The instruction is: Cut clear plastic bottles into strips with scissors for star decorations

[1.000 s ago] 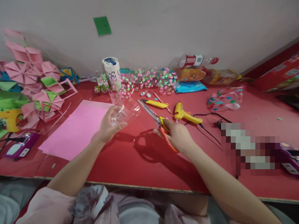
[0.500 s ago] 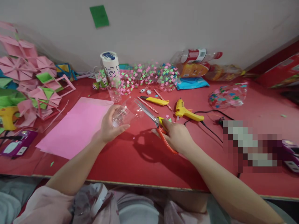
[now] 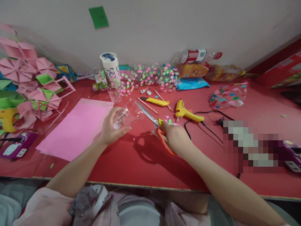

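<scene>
My left hand (image 3: 112,127) is wrapped round a clear plastic bottle piece (image 3: 124,116), cut open at its right end and tilted up to the right. In my right hand (image 3: 175,136) is a pair of scissors (image 3: 162,136) with orange and yellow handles. Their blades point up and left and reach the rim of the plastic piece; whether they bite into it I cannot make out. Under the left wrist lie pink paper sheets (image 3: 75,128). Just beyond the scissors are a yellow utility knife (image 3: 156,101) and pink striped sticks (image 3: 150,107).
A yellow glue gun (image 3: 188,113) with a black cord lies to the right. Star-covered plastic (image 3: 145,77), a white tumbler (image 3: 110,70) and a plastic bottle (image 3: 199,56) line the wall. Pink and green paper constructions (image 3: 30,72) fill the left. A purple power strip (image 3: 20,146) sits below them.
The hands, plastic piece and scissors hold almost the same position. The whole view has shifted slightly, and more small paper stars show beside the right hand.
</scene>
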Demonstrator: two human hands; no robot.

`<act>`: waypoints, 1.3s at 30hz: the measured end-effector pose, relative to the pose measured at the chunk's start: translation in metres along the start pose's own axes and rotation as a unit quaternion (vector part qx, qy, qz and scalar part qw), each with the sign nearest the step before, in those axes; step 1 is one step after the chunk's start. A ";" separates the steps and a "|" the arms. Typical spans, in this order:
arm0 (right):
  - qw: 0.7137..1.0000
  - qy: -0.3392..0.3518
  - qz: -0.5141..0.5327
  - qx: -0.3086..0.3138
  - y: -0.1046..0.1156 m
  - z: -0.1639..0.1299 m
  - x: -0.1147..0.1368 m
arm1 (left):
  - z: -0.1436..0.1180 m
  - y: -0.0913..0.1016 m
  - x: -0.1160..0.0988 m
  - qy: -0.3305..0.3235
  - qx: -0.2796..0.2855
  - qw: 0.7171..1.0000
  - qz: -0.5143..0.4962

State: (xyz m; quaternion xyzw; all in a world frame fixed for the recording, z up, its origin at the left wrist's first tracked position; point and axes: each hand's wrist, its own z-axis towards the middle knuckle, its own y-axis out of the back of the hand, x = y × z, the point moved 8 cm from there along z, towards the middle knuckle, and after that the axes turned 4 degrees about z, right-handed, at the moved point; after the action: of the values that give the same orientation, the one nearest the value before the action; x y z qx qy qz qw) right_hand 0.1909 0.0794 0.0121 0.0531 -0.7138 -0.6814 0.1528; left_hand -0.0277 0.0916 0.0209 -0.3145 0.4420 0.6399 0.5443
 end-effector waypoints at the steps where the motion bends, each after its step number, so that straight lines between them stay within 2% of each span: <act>1: 1.000 -0.004 -0.004 0.007 -0.001 0.000 0.000 | 0.000 0.000 0.000 -0.001 0.000 1.000 -0.001; 8: 1.000 -0.014 -0.013 0.024 -0.004 0.002 -0.001 | 0.001 -0.003 0.002 0.008 0.014 0.999 -0.032; 15: 1.000 -0.004 -0.017 0.009 -0.002 0.003 -0.003 | 0.004 -0.001 0.010 0.064 0.028 0.994 -0.081; 19: 1.000 0.005 -0.013 -0.008 0.002 0.002 -0.001 | 0.005 -0.007 0.011 0.084 0.067 0.989 -0.098; 24: 1.000 0.016 -0.003 -0.021 0.004 0.001 -0.002 | 0.005 -0.010 0.012 0.081 0.094 0.985 -0.121; 33: 1.000 0.015 -0.022 -0.015 0.000 0.003 -0.008 | 0.006 -0.011 0.011 0.059 0.107 0.982 -0.142; 39: 0.998 0.022 -0.049 -0.013 0.000 0.005 -0.009 | 0.009 -0.014 0.012 0.067 0.146 0.967 -0.200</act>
State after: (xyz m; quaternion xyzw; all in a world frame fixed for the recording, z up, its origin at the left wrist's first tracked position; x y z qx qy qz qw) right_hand 0.1980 0.0867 0.0102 0.1009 -0.6979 -0.6959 0.1361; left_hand -0.0159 0.1045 0.0108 -0.3556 0.4943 0.4241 0.6704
